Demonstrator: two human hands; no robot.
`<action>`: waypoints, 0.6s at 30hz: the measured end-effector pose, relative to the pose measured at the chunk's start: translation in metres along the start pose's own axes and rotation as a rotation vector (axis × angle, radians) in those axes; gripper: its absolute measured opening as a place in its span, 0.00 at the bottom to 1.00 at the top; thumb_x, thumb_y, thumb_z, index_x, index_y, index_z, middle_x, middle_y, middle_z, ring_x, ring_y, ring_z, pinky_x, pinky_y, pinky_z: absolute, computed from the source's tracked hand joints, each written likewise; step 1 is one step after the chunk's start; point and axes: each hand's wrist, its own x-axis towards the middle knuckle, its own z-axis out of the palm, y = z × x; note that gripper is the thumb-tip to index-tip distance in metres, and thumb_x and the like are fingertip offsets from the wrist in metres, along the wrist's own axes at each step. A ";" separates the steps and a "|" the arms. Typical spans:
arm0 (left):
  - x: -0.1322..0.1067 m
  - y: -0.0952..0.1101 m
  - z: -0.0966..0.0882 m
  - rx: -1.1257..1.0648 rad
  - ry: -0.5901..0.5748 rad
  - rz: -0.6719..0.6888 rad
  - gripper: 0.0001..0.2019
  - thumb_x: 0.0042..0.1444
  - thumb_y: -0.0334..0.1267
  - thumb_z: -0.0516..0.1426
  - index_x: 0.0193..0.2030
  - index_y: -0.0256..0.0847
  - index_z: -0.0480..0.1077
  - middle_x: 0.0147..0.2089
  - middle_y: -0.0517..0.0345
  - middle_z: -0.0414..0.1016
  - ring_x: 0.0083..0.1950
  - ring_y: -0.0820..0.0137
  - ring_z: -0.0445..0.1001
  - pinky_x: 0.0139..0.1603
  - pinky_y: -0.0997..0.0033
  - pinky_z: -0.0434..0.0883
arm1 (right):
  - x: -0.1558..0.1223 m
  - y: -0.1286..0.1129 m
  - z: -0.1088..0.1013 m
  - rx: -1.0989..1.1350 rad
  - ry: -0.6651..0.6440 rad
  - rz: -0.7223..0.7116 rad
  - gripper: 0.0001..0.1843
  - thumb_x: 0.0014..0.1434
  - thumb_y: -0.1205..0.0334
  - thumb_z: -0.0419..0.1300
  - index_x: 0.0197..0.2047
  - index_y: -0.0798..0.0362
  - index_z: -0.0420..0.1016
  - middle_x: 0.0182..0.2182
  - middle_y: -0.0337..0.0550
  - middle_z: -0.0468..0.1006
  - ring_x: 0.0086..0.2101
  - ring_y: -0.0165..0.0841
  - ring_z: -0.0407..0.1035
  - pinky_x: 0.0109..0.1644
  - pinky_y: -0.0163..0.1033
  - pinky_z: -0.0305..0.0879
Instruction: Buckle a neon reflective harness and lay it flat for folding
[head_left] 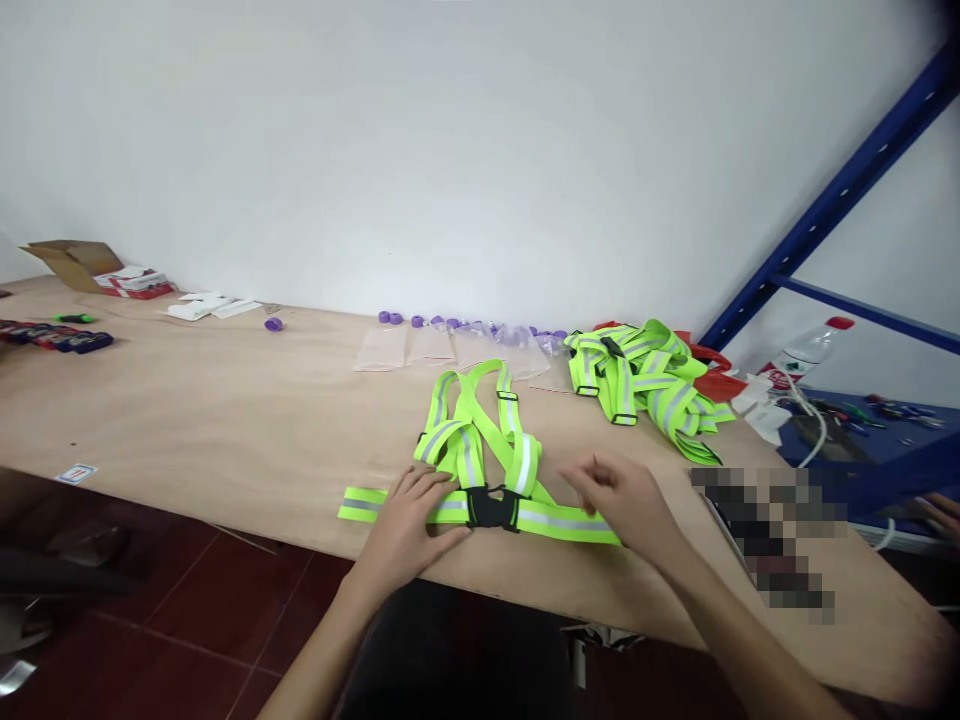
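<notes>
Two hands working near front edge of plywood table. We're pressing left hand flat on waist band of neon reflective harness, fingers spread beside black buckle. Right hand hovering loosely curled over band's right end, holding nothing. Harness pile sitting further back right, purple caps and clear bags lining white wall. Blue rack leaning right; red tile floor showing below.
</notes>
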 end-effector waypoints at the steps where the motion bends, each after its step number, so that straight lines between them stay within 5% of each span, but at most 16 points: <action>1: 0.000 -0.001 0.002 0.002 -0.002 0.008 0.26 0.56 0.59 0.54 0.59 0.54 0.68 0.63 0.68 0.60 0.69 0.75 0.54 0.79 0.56 0.52 | 0.021 -0.014 -0.003 -0.060 -0.016 -0.065 0.49 0.49 0.23 0.45 0.38 0.70 0.68 0.29 0.43 0.66 0.26 0.02 0.53 0.30 0.11 0.47; 5: -0.001 -0.006 0.010 -0.003 -0.005 0.039 0.23 0.61 0.54 0.50 0.61 0.55 0.66 0.64 0.67 0.59 0.69 0.75 0.55 0.80 0.51 0.48 | 0.118 -0.068 0.011 -0.302 -0.007 -0.269 0.35 0.57 0.38 0.47 0.49 0.61 0.71 0.43 0.38 0.68 0.34 -0.01 0.55 0.35 0.09 0.44; 10: -0.001 -0.007 0.011 0.064 -0.074 0.147 0.26 0.65 0.54 0.41 0.67 0.54 0.59 0.67 0.68 0.53 0.71 0.73 0.53 0.79 0.46 0.48 | 0.214 -0.127 0.074 -0.836 -0.222 -0.421 0.35 0.55 0.48 0.54 0.66 0.39 0.57 0.59 0.34 0.55 0.50 0.04 0.55 0.47 0.08 0.44; 12: 0.000 -0.007 0.010 0.125 -0.093 0.212 0.28 0.66 0.52 0.38 0.70 0.52 0.54 0.69 0.66 0.50 0.72 0.70 0.51 0.78 0.44 0.48 | 0.232 -0.144 0.097 -1.016 -0.361 -0.396 0.39 0.52 0.46 0.56 0.67 0.36 0.54 0.59 0.33 0.55 0.50 0.06 0.56 0.49 0.09 0.45; 14: 0.001 -0.007 0.011 0.199 -0.097 0.265 0.29 0.66 0.50 0.36 0.71 0.48 0.52 0.70 0.65 0.47 0.72 0.68 0.51 0.76 0.42 0.49 | 0.242 -0.156 0.109 -1.089 -0.430 -0.354 0.31 0.55 0.47 0.52 0.62 0.39 0.62 0.55 0.34 0.61 0.45 0.05 0.56 0.49 0.10 0.46; 18: 0.001 -0.009 0.014 0.321 -0.062 0.340 0.29 0.66 0.48 0.37 0.70 0.43 0.55 0.70 0.63 0.47 0.71 0.65 0.51 0.74 0.45 0.55 | 0.247 -0.171 0.097 -1.110 -0.418 -0.313 0.25 0.57 0.57 0.44 0.55 0.49 0.70 0.49 0.37 0.66 0.37 0.03 0.52 0.47 0.10 0.44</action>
